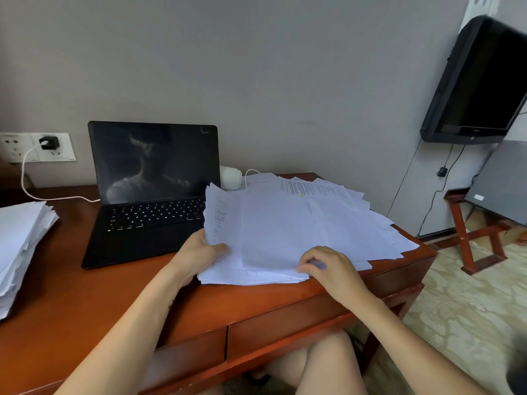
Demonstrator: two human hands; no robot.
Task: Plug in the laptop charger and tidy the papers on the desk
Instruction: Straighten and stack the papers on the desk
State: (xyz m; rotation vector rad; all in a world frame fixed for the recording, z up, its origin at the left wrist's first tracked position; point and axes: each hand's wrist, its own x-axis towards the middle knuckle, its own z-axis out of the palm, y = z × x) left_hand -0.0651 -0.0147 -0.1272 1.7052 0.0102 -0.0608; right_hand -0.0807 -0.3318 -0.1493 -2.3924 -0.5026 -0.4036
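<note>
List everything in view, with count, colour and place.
Desk: one, reddish-brown, centre.
Laptop: one, black, open on desk.
Loose papers: many, white, desk's right half.
Paper stack: one, white, desk's left edge.
Charger plug: one, black, in wall socket.
Cable: one, white, plug to laptop's left side.
Round object: one, white, behind papers.
Television: one, black, wall, upper right.
Left hand: one, grips papers' left edge.
Right hand: one, pinches their near edge.
</note>
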